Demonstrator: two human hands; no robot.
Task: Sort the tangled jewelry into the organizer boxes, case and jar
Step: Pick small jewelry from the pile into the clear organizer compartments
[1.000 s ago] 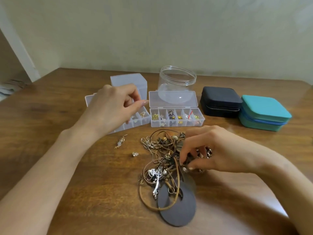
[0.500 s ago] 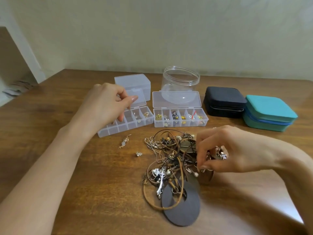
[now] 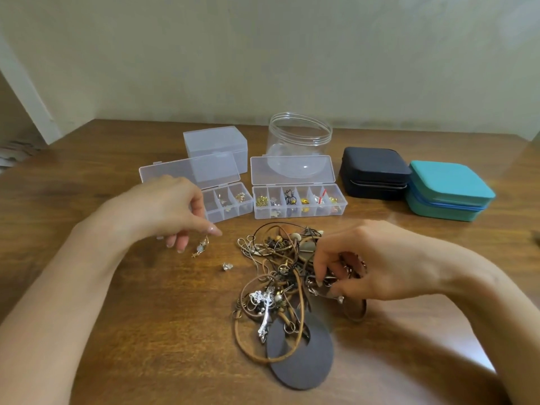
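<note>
I see the tangled jewelry (image 3: 280, 258) lying in one heap on the bench (image 3: 146, 346), in the lower centre of the frame. It is a knot of brown cords and chains, with a silver cross pendant (image 3: 264, 305) on top and a dark flat disc (image 3: 304, 363) at its lower edge.

My right hand (image 3: 377, 258) reaches into the right part of the heap. Its fingers are curled and the fingertips (image 3: 318, 280) pinch some pieces of the tangle against the thumb.

My left hand (image 3: 163, 209) is at centre left, with the fingers bent downward on both sides of a small gold earring (image 3: 201, 246). I cannot tell if the hand holds the earring or only hovers close to it. A tiny stud (image 3: 227, 266) lies alone between the earring and the heap.

Above the heap stand two organizer boxes with open lids. The left organizer box (image 3: 228, 206) is partly hidden by my left hand, and the right organizer box (image 3: 299, 203) has small pieces in its compartments. Behind them are a closed clear box (image 3: 216, 141) and an open clear jar (image 3: 299, 135). At the right, a black case (image 3: 375, 171) and a teal case (image 3: 448, 188) sit closed, just beside each other.
</note>
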